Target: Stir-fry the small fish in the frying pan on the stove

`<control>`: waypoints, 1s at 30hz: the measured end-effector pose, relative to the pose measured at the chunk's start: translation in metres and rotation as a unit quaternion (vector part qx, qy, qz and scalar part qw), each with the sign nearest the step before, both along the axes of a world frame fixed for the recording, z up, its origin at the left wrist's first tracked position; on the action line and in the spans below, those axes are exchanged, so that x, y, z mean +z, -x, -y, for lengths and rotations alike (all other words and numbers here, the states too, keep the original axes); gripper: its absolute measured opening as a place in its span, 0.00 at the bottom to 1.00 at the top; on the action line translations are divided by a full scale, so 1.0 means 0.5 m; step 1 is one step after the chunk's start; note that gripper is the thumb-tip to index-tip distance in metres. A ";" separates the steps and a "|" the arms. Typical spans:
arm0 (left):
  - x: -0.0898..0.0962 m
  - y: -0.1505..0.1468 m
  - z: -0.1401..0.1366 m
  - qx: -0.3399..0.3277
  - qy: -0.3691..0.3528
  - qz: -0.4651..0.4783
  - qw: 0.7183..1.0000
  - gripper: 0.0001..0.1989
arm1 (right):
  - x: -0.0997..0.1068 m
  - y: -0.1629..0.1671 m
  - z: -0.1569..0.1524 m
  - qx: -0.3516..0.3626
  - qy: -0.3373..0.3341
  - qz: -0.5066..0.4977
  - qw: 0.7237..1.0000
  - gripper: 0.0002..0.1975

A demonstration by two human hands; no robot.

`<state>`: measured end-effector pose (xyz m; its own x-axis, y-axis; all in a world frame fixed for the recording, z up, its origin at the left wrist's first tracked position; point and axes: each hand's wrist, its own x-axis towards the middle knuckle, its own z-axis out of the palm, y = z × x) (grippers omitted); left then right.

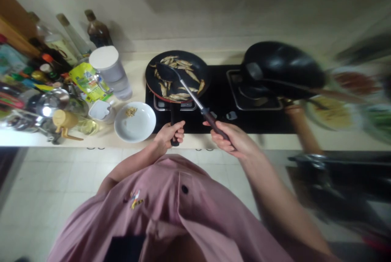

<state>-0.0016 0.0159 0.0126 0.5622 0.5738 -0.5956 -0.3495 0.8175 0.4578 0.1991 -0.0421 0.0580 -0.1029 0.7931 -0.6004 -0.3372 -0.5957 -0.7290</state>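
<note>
Gripping tight, my left hand (pixel 170 134) is holding the black handle (pixel 175 114) of the pan (pixel 200 64). My right hand (pixel 229 138) is holding the dark brown end of a long tool (pixel 192 95). It is slanting far and left, and its black head (pixel 166 72) is reaching over the pan. I cannot tell if it is touching the bottom. Strips (pixel 192 75) of food are lying all around in the pan, which is sitting on the left side of the stove (pixel 214 91). On the right side, a big black wok (pixel 284 66) is resting. Just left of my left hand, a white plate (pixel 140 129) is holding little yellow bits (pixel 131 111). Farther left, a jug (pixel 116 77) is standing beside a yellow bag (pixel 87 81). A dark bottle (pixel 98 32) is standing behind them. Over on the right, yellow food (pixel 332 111) is looking blurry.
</note>
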 end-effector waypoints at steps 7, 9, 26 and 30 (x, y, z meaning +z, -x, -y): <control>-0.002 -0.002 -0.001 0.002 0.000 -0.013 1.000 0.21 | -0.007 0.017 -0.012 -0.047 -0.003 0.011 0.999 0.20; -0.003 -0.002 -0.001 0.002 0.000 -0.015 1.000 0.21 | -0.009 0.022 -0.009 -0.032 0.009 0.010 0.999 0.21; 0.000 -0.002 0.000 0.003 -0.003 -0.014 1.000 0.20 | -0.014 0.042 -0.019 -0.009 -0.029 0.043 0.999 0.22; -0.001 -0.002 0.000 0.003 -0.004 -0.014 1.000 0.21 | -0.017 0.049 -0.026 0.002 -0.011 0.028 1.000 0.22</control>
